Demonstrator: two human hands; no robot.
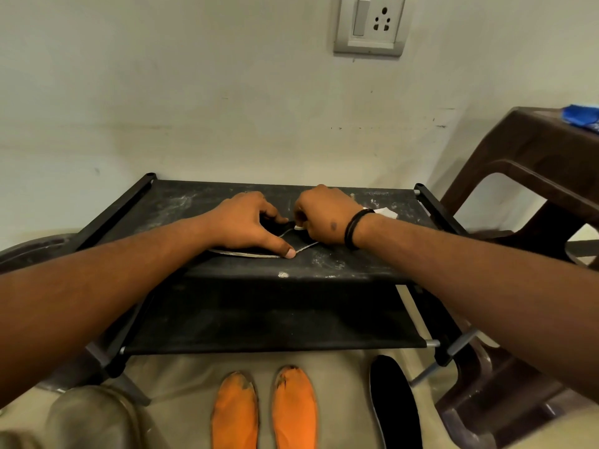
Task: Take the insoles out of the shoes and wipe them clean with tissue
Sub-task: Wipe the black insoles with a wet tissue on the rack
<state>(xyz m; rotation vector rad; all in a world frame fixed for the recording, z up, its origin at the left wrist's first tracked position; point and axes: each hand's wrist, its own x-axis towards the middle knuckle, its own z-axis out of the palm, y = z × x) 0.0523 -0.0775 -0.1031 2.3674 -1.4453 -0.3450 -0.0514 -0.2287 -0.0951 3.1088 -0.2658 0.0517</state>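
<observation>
A black insole (285, 236) with a pale edge lies flat on the top shelf of a black fabric rack (356, 264). My left hand (246, 225) presses down on it, thumb and fingers spread over its surface. My right hand (324, 217), with a black band at the wrist, is curled round a small wad of white tissue (299, 227) against the insole. Another white tissue piece (387, 213) lies on the shelf behind my right wrist. On the floor lie two orange insoles (235, 413) (295, 406) and one black insole (393, 403).
A brown plastic table (531, 163) stands at the right with a blue packet (581, 116) on top. A grey rounded object (90, 416) sits on the floor at lower left. The wall behind carries a switch socket (371, 24). The rack has a lower shelf (275, 322).
</observation>
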